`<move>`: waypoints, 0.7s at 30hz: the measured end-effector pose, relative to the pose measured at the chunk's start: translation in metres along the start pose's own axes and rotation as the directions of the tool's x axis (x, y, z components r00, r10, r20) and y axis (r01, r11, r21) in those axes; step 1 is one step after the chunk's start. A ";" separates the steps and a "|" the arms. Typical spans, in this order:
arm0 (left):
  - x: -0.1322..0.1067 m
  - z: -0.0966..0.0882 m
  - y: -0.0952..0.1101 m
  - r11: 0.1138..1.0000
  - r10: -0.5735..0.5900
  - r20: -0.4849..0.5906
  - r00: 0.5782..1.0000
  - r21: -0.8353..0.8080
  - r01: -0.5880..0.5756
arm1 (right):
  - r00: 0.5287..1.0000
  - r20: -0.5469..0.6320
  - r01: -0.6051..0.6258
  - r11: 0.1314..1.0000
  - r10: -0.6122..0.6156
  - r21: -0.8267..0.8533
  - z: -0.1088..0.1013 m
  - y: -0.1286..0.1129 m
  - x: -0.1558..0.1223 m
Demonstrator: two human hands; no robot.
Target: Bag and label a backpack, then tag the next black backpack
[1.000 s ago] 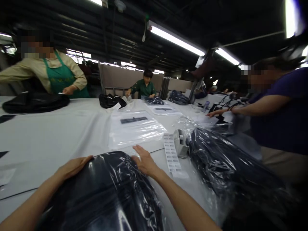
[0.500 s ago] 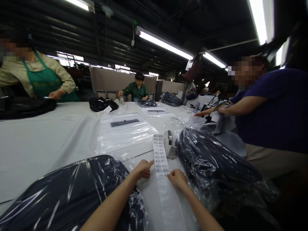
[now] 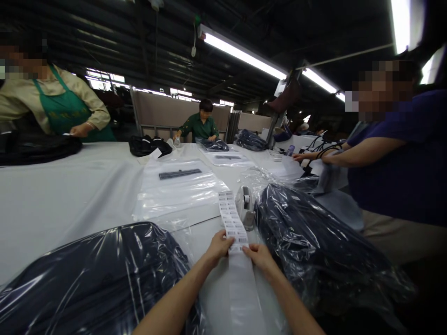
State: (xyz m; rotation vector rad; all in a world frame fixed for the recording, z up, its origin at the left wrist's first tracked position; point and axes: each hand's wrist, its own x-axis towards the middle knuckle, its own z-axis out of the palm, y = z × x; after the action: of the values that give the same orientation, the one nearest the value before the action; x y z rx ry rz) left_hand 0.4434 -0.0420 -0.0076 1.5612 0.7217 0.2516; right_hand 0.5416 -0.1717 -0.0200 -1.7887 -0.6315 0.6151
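A long strip of printed barcode labels (image 3: 230, 217) runs over the white table, its near part a bare backing strip. My left hand (image 3: 220, 245) pinches the strip's left edge between thumb and fingers. At the right edge, my right hand (image 3: 257, 256) grips the strip near the last printed row. Just beyond stands a grey tape dispenser (image 3: 246, 209). A dark bag in clear plastic (image 3: 101, 274) lies to the left of my arms, and another plastic-wrapped dark bag (image 3: 307, 232) lies to the right.
Flat clear plastic bags (image 3: 178, 193) with a dark printed strip lie ahead on the white table (image 3: 98, 195). Black bags (image 3: 148, 146) sit farther back. Co-workers stand at left (image 3: 70, 102) and right (image 3: 394, 153); another person (image 3: 204, 123) sits across the table.
My left hand has moved onto the label strip and closed on its edge. The strip is now bent upward slightly. My right hand stays at its right edge.
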 end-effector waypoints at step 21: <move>-0.019 -0.016 -0.012 0.929 0.353 -0.069 0.933 0.149 -0.340 | 0.970 0.094 0.230 0.972 -0.225 -0.041 -0.004 -0.030 0.006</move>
State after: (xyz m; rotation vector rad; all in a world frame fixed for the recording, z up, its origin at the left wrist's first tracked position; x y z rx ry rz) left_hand 0.4163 -0.0407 -0.0120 1.8143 0.5389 0.5516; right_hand 0.5450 -0.1623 0.0088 -1.7128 -0.9067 0.5264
